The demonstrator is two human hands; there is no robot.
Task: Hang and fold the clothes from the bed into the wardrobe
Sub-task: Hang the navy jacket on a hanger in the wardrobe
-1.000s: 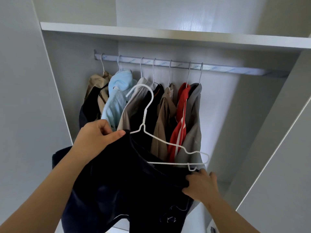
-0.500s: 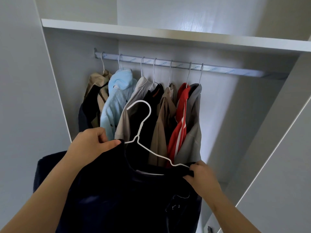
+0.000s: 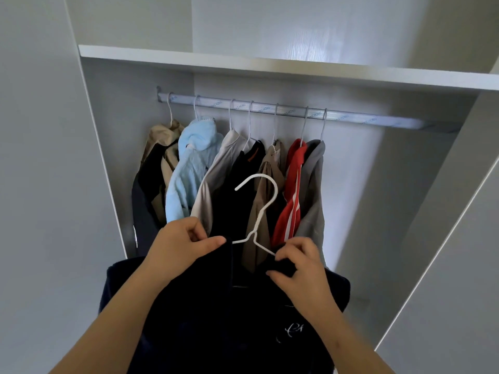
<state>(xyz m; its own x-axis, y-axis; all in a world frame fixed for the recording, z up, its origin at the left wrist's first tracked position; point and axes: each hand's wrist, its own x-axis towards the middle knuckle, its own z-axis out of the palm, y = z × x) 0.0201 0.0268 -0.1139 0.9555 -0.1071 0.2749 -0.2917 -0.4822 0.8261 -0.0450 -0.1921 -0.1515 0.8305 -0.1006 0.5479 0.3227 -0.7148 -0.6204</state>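
Observation:
A dark navy garment (image 3: 216, 314) with small white lettering hangs in front of me on a white wire hanger (image 3: 263, 209), whose hook stands free above the collar. My left hand (image 3: 181, 247) grips the cloth at the left shoulder. My right hand (image 3: 299, 263) pinches the collar at the right side, over the hanger's arm. Both shoulders of the hanger are hidden inside the garment. Behind it, the wardrobe rail (image 3: 283, 110) carries several hung clothes (image 3: 232, 182), from beige at the left to red and grey at the right.
A white shelf (image 3: 270, 66) runs above the rail. The rail's right stretch (image 3: 391, 122) carries no hangers. Wardrobe side panels (image 3: 54, 157) stand at left and right.
The hanger's right arm has gone inside the garment. My right hand moved up and left to the collar. The hanger now stands more upright, and the view has shifted downward.

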